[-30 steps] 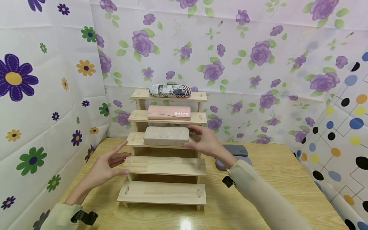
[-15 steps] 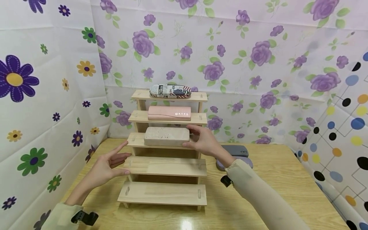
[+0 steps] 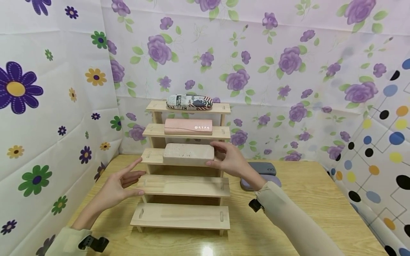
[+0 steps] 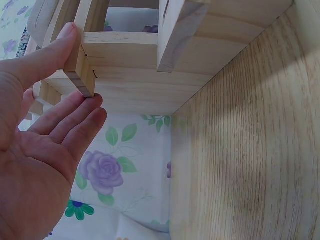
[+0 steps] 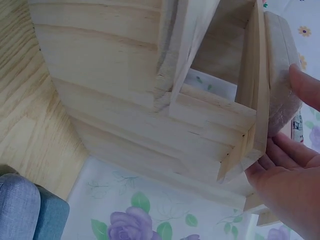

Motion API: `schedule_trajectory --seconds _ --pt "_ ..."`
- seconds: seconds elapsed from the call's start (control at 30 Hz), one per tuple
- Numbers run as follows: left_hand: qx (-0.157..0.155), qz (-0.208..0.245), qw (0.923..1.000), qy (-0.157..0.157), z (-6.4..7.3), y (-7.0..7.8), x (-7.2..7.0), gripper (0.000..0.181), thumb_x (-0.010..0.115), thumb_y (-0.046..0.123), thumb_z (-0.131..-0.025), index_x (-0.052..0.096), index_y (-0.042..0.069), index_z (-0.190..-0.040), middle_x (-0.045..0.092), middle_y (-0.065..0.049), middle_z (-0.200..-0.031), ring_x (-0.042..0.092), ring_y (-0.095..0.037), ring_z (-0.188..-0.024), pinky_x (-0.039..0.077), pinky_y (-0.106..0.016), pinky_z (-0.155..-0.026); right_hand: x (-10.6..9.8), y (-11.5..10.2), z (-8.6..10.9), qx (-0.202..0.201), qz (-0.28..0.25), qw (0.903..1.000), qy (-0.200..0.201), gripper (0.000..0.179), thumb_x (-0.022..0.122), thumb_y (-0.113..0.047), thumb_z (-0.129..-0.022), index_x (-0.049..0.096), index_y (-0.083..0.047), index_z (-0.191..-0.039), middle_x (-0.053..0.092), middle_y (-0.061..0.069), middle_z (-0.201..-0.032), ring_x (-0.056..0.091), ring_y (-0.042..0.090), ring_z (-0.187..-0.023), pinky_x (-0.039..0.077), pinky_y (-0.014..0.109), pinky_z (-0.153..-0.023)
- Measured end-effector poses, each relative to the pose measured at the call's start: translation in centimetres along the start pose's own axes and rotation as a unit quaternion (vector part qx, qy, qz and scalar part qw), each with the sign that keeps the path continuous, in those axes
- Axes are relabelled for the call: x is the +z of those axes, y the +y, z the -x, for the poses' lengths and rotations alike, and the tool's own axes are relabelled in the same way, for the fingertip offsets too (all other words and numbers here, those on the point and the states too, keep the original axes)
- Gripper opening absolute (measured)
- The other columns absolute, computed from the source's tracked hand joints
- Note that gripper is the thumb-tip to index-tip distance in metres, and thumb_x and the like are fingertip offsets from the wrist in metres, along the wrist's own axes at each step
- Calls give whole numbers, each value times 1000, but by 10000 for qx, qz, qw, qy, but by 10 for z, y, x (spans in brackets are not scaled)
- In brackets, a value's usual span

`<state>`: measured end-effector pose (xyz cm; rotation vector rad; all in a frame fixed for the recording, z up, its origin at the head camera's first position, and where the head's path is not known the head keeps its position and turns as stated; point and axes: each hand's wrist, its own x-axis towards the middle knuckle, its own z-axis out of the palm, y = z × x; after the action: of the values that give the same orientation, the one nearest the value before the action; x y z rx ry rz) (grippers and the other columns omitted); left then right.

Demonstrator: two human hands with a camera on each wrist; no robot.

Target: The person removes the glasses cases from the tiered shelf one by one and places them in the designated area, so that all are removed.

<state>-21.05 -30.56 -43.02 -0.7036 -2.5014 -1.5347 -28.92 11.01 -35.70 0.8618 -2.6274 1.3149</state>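
Note:
A pale speckled glasses case [image 3: 188, 154] lies lengthwise on the third step from the top of a wooden stepped rack [image 3: 182, 215]. My right hand [image 3: 231, 159] holds the case by its right end, thumb at the front and fingers behind, and the right wrist view shows the fingertips right beside the board. At the rack's left side my left hand [image 3: 116, 186] grips the end of a step. In the left wrist view its thumb lies on the board [image 4: 80, 77] and the other fingertips touch the lower corner.
A pink glasses case [image 3: 188, 127] and a newspaper-print glasses case [image 3: 189, 102] sit on the two upper steps. Behind my right forearm, a grey-blue case [image 3: 262, 168] and a purple case [image 3: 270, 179] lie on the wooden table [image 3: 304, 209]. Patterned cloth walls surround it.
The speckled case has shifted slightly to the right on its step, with my right hand moving along with it. My left hand stays in place.

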Motion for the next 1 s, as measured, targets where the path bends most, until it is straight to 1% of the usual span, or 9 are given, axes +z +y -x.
schedule_trajectory --seconds 0.23,0.33,0.4,0.47,0.6,0.7,0.87,0.97,1.0 --pt "-77 28 10000 -20 0 0 0 105 91 10 -84 31 24 -169 61 -25 -142 58 -40 -132 53 -29 -105 3 -2 -8 -28 69 9999 -126 74 93 -29 -84 61 -11 -148 65 10 -141 63 31 -127 54 52 -108" --pt "-65 29 10000 -22 0 -1 0 105 91 10 -84 30 24 -169 62 -25 -142 58 -40 -132 53 -30 -105 5 -2 -10 -66 70 9998 -151 72 93 -27 -84 62 -10 -147 67 9 -135 65 28 -117 56 49 -101" --pt "-50 19 10000 -14 0 -1 0 105 91 9 -84 31 23 -169 62 -24 -142 58 -40 -132 53 -31 -105 5 -2 -11 -80 27 9999 -148 71 93 -25 -84 63 -9 -146 67 8 -134 66 27 -115 57 47 -99" --pt "-36 9 10000 -7 0 -1 0 105 91 9 -84 31 23 -169 62 -24 -142 58 -40 -131 53 -31 -105 5 -2 -10 -93 13 9999 -138 69 92 -25 -84 64 -10 -146 67 8 -134 65 27 -116 57 46 -100" --pt "-56 14 10000 -11 1 0 0 105 90 9 -84 30 22 -169 61 -26 -142 57 -41 -132 53 -32 -105 4 -1 -8 -33 -164 9997 -172 69 92 -25 -85 63 -10 -146 64 9 -140 62 28 -127 55 50 -107" --pt "-55 16 10000 -21 1 0 1 104 90 9 -84 30 22 -169 61 -27 -143 57 -41 -132 53 -33 -105 3 0 -7 55 -306 9993 -203 69 93 -24 -85 63 -10 -146 63 9 -140 62 29 -127 55 51 -106" --pt "-49 -7 10000 -6 0 0 0 105 91 10 -84 30 23 -169 61 -25 -142 58 -40 -131 53 -33 -105 0 -2 -7 115 -253 9993 -263 72 93 -24 -84 62 -10 -147 62 9 -143 61 28 -128 55 49 -106" --pt "-40 -14 10000 1 0 0 0 105 91 10 -84 30 23 -169 62 -25 -142 58 -40 -131 53 -32 -105 0 -2 -8 126 -77 9993 -332 75 93 -28 -83 61 -11 -149 63 8 -140 63 26 -119 56 46 -100" --pt "-40 -16 10000 1 0 0 0 105 91 10 -84 30 23 -169 62 -25 -142 58 -40 -131 53 -32 -105 0 -2 -9 132 -43 9992 -380 76 93 -29 -83 60 -10 -149 65 8 -134 63 25 -112 56 44 -94"
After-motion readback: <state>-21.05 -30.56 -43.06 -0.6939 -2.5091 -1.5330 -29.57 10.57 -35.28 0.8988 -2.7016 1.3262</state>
